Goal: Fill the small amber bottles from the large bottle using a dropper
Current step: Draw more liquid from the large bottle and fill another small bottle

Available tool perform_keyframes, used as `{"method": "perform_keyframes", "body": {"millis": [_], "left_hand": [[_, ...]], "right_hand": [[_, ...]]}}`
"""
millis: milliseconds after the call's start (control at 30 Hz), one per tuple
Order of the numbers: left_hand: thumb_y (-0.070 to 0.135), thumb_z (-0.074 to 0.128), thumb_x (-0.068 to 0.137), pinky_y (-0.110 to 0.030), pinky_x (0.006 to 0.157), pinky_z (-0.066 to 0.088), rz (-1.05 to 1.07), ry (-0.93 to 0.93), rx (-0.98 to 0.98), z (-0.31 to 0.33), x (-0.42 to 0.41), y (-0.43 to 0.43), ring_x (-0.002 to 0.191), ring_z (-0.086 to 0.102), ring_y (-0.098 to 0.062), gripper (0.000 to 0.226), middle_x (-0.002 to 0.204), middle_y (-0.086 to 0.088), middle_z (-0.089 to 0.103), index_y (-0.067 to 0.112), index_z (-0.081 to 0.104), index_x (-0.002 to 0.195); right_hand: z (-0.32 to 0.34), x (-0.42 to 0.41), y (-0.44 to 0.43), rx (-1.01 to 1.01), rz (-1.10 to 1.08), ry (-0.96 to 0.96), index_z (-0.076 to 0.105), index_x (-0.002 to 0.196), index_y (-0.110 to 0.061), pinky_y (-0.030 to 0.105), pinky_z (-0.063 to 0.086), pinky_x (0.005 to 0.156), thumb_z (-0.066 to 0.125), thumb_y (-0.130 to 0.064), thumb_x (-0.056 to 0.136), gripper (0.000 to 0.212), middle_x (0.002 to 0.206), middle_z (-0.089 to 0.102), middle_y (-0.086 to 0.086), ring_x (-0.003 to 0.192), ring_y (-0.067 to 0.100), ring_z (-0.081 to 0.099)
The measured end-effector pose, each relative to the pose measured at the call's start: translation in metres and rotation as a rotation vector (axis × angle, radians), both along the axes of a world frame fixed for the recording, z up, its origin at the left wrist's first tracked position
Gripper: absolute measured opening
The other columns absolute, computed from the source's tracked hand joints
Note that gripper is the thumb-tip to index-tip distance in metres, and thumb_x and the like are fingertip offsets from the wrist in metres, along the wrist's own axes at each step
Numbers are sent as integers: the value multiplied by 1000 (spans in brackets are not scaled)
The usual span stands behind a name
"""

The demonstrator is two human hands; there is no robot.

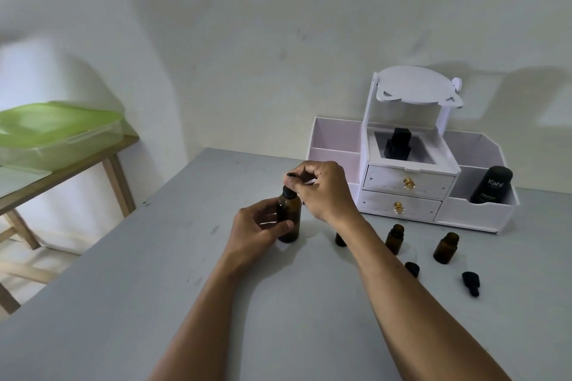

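My left hand (261, 226) wraps the large amber bottle (289, 219), which stands upright on the grey table (123, 303), thumb across its front. My right hand (322, 189) is closed from above on the black dropper top (290, 185) sitting in the bottle's neck, fingertips pinching the rubber bulb.

To the right of that bottle, 3 small amber bottles stand on the table, uncapped as far as I can see. The nearest small bottle (340, 240) is mostly hidden behind my right wrist, so only its lower part shows. The middle small bottle (394, 238) and the far-right small bottle (445, 247) stand clear, apart from each other. In front of them lie 2 loose black dropper caps: one cap (412, 269) just beside my right forearm, the other cap (471, 283) further right, on its side.

Behind everything sits a white drawer organizer (408, 185) against the wall, with a black Kahf container (491, 184) leaning in its right compartment and a black object (398, 144) in the middle. Off to the left, a green-lidded plastic box (55, 133) rests on a wooden side table (114, 170).
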State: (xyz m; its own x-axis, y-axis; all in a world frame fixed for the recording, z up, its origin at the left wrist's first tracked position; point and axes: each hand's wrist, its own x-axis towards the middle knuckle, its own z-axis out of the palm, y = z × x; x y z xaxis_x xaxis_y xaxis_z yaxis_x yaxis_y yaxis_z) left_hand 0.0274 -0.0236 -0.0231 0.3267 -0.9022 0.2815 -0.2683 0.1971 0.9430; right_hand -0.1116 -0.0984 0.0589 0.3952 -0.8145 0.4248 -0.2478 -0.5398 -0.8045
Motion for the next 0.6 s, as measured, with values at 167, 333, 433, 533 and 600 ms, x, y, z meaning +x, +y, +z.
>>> {"method": "perform_keyframes", "body": {"millis": [167, 333, 433, 533, 600], "left_hand": [[13, 79, 76, -34, 92, 60, -1, -11, 20, 2, -1, 2, 100, 74, -12, 47, 108, 0, 77, 16, 71, 123], [16, 77, 70, -41, 95, 58, 5, 19, 26, 3, -3, 3, 100, 74, -14, 49, 107, -2, 78, 18, 72, 119], [20, 80, 68, -44, 96, 57, 17, 21, 11, 3, -4, 4, 101, 74, -14, 53, 108, -2, 77, 24, 71, 120], [42, 80, 64, -38, 96, 57, 107, 12, -31, 6, -6, 6, 104, 71, -9, 70, 110, 2, 76, 24, 65, 129], [49, 76, 68, -28, 92, 57, 206, -28, -117, 13, -11, 11, 103, 70, -5, 69, 111, 4, 74, 22, 65, 130]], "right_hand": [[0, 0, 0, -1, -4, 0, 78, 81, -14, 25, 58, 65, 77, -16, 85, 4, 73, 73, -3, 59, 7, 64], [11, -1, 1, -12, 32, -27, 78, 84, -13, 9, 51, 68, 77, -17, 85, 4, 76, 76, -4, 67, 0, 69], [28, -2, 0, -42, 54, -66, 79, 88, -11, 14, 54, 75, 76, -19, 85, 8, 81, 78, 0, 75, 7, 74], [51, -5, 1, -71, 69, -145, 79, 89, -8, 16, 55, 77, 77, -17, 85, 10, 81, 78, 2, 75, 9, 75], [68, -12, 3, -85, 67, -203, 79, 92, -7, 20, 58, 79, 77, -15, 85, 11, 83, 79, 3, 77, 11, 75]]}}
